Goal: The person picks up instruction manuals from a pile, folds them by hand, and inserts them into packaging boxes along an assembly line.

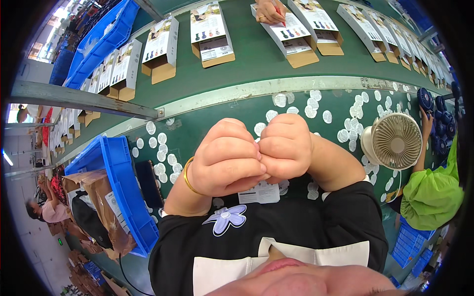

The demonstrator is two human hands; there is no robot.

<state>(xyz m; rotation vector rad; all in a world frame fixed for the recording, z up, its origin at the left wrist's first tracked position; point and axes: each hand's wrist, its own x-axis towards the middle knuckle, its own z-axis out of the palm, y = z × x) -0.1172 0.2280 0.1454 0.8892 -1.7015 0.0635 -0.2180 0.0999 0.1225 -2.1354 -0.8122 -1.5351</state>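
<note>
My left hand (223,157), with a gold bangle at its wrist, and my right hand (286,146) meet in front of my chest. Both are closed, with curled fingers and the fingertips pressed together. Whatever lies between them is hidden by the fingers. Below them, a white printed sheet (259,193) lies on the green table. Round white stickers (311,108) are scattered over the tabletop around my hands, some overlapping.
A beige fan (396,141) stands at the right, near a person in green (432,195). A blue crate (121,192) and dark phone-like slab (148,183) are left. Beyond the metal rail (237,92), open boxes (211,30) line a belt; another person's hand (269,11) holds a red pen.
</note>
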